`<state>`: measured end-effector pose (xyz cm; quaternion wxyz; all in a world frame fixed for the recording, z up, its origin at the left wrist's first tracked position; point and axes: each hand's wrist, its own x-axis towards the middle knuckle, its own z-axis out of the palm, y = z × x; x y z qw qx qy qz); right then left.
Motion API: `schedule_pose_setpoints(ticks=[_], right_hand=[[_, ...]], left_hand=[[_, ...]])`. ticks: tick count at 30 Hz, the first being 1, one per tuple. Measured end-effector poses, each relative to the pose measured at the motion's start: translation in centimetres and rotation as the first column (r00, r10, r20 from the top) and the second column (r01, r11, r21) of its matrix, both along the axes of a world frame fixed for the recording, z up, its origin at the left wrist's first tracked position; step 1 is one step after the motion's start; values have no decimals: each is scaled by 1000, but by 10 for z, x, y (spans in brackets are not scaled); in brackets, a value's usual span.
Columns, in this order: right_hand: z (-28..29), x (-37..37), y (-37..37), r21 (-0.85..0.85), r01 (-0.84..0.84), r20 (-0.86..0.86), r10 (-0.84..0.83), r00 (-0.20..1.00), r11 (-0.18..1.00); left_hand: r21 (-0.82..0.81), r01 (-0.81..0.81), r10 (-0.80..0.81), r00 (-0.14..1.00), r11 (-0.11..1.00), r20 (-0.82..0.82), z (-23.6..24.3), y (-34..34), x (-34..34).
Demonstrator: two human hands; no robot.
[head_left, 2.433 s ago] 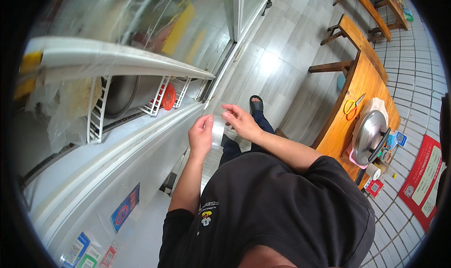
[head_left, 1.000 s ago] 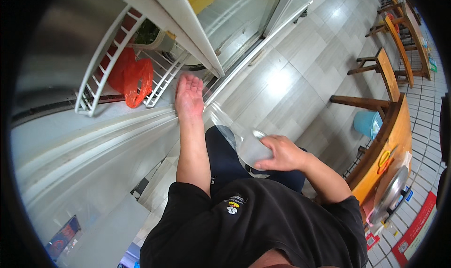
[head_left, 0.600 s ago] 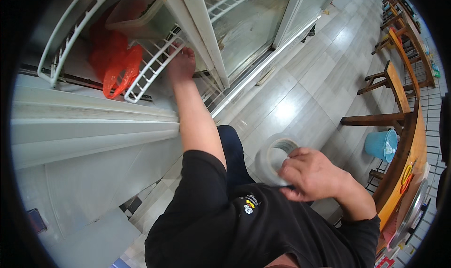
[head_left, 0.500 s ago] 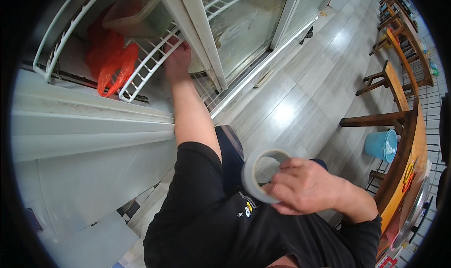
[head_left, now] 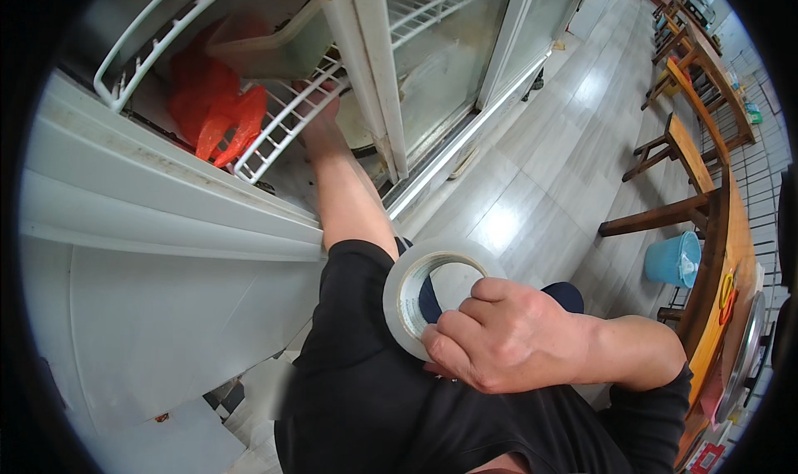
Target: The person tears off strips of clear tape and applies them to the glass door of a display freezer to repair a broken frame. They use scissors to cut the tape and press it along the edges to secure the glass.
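My right hand (head_left: 507,328) is closed on a wide roll of clear packing tape (head_left: 394,298), with its fingers hooked over the ring's right side in front of my body. My left arm reaches into a glass-door display fridge, past the frame of its opening. There my left hand (head_left: 322,115) is under a white wire shelf (head_left: 287,129); its fingers are dim and mostly hidden behind the wires. On that shelf a red plastic bag (head_left: 212,112) lies beside a translucent plastic tub (head_left: 278,46).
The sliding glass door (head_left: 445,75) stands to the right of my left arm. Across the tiled floor (head_left: 549,150) are wooden benches (head_left: 690,154) and a long wooden table (head_left: 719,249). A blue bin (head_left: 672,258) stands by it, and yellow-and-orange-handled scissors (head_left: 726,299) lie on top.
The tape roll in my right hand has moved left and now faces up more fully. My left hand is still inside the fridge, a little deeper under the shelf. The view has shifted slightly.
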<state>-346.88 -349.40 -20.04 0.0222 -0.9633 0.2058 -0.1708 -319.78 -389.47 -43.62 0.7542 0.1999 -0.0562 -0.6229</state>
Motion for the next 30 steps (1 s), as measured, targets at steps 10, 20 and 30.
schedule_pose_setpoints(ticks=[10, 20, 30], right_hand=[[2, 29, 3, -36, 136, -60, -138, 989, 990], [-27, 56, 2, -8, 148, -58, -148, 987, 989], [-18, 34, 39, 254, 306, -67, -299, 952, 917]], left_hand=[[70, -18, 22, 998, 997, -52, -7, -21, -43], [64, 33, -30, 998, 997, -53, -11, -27, -50], [62, 58, -55, 997, 996, -51, -14, -37, -54]])
